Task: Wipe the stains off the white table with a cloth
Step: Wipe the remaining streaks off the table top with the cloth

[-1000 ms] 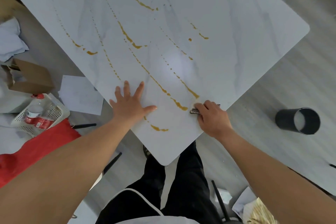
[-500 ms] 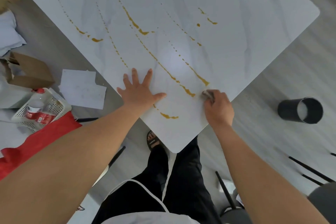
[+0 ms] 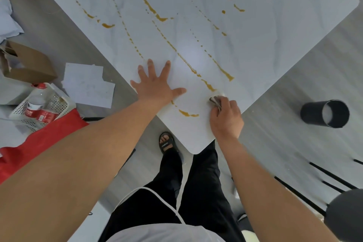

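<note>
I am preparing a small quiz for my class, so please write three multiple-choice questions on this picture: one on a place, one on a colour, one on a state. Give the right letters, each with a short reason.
1. Where is the cloth?
A. in the middle of the table
B. near the table's near corner, in the right hand
C. hanging off the far edge

2. What colour are the stains?
A. blue
B. green
C. yellow-brown

3. How is the left hand?
A. flat on the table, fingers spread
B. closed in a fist
C. lifted off the table

Answers: 1 B, the fingers curl round it beside the corner. 2 C, the streaks and drops look amber on the white top. 3 A, its palm lies at the table's edge with straight fingers.
</note>
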`<action>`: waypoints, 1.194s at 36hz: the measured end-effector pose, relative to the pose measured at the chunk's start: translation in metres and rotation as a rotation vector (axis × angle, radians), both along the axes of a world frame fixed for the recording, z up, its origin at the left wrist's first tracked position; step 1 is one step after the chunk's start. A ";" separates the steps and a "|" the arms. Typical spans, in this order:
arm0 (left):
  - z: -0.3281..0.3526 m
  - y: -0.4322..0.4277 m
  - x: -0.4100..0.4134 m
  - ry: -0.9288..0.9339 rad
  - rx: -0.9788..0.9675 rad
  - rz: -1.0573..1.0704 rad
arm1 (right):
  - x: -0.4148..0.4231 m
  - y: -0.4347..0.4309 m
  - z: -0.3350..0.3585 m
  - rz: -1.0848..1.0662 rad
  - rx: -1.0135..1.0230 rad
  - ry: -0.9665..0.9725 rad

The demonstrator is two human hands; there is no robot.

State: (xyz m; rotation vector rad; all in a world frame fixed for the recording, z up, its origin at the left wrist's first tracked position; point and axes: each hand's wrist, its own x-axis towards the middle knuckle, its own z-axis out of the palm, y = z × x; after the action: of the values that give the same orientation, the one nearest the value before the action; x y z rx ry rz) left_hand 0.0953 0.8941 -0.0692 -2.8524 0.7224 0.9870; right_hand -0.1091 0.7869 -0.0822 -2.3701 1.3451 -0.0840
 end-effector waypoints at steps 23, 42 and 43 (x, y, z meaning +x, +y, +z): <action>0.001 -0.001 0.000 -0.009 -0.001 -0.006 | -0.013 0.110 0.002 0.285 0.085 -0.035; 0.012 0.012 0.054 -0.117 -0.015 0.001 | 0.024 -0.115 0.075 -0.562 0.686 -0.497; 0.011 0.010 0.059 -0.111 -0.014 0.026 | 0.032 -0.136 0.073 -0.507 0.608 -0.453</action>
State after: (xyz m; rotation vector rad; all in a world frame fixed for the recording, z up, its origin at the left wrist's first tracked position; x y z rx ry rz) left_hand 0.1543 0.9042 -0.0584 -2.9078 0.6861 0.8218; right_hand -0.0774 0.6512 -0.0089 -1.3792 1.4431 -0.2904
